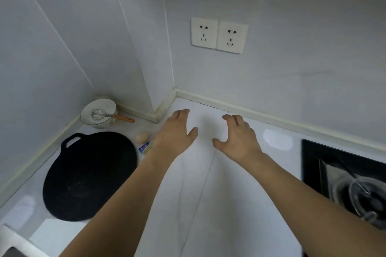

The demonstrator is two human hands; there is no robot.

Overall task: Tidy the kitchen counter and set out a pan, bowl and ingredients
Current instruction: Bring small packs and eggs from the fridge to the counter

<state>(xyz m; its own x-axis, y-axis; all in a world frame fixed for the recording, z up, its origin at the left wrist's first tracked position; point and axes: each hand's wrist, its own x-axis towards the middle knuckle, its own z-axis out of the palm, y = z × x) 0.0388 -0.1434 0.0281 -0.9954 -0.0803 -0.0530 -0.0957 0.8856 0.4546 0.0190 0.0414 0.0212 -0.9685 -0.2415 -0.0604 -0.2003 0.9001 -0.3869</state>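
1. While both arms reach toward the back of the counter [229,194], the left hand [177,131] and right hand [238,137] hover apart over its bare white middle; each is spread with fingers relaxed, and neither holds anything.
2. Pan [89,175]: a flat black round pan with a loop handle lies near the counter's left edge, well clear of both hands.
3. Bowl [98,112]: a white bowl sits in the far left corner with a whisk [104,114] resting in it, its orange handle hanging over the rim.
4. Ingredients: an egg [142,137] lies loose between bowl and pan, just beside the left wrist; a small blue-and-white packet [144,148] lies just in front of it, partly hidden by the left forearm.
5. Stove [344,179]: a black hob occupies the counter's right edge.
6. Judged risk: the egg is unrestrained and round, so a sideways sweep of the left forearm could set it rolling or crack it against the pan; the overhanging whisk handle could tip out if brushed.
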